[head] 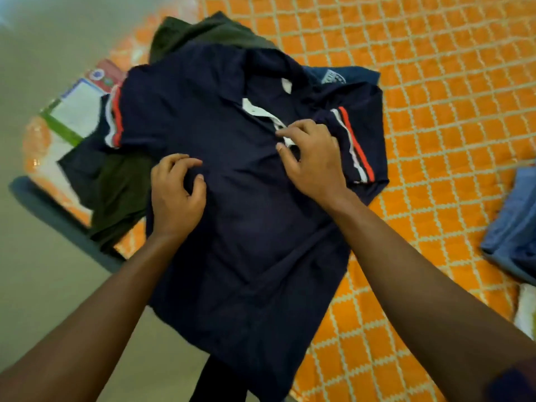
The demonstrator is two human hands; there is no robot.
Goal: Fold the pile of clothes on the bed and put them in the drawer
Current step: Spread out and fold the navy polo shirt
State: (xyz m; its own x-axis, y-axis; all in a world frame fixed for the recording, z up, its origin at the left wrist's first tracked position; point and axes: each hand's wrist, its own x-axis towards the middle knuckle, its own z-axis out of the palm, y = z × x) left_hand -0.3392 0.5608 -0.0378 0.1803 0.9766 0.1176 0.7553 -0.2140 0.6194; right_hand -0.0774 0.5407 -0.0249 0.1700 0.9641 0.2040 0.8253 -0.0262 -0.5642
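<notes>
You've got the navy polo shirt [203, 111] laid out at the orange quilt's [435, 82] near edge, left hand [177, 198] bunching its chest cloth and right hand [311, 161] pinching the placket, so I'd guess you're flattening it, and folding the sleeves in comes next.

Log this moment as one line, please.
stage: navy polo shirt laid on bed | left grip: holds shirt front | right grip: pinches placket | shirt: unfolded

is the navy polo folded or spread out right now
Spread out: the navy polo lies flat, front up, on the bed, both striped sleeves extended sideways, collar visible.
</notes>
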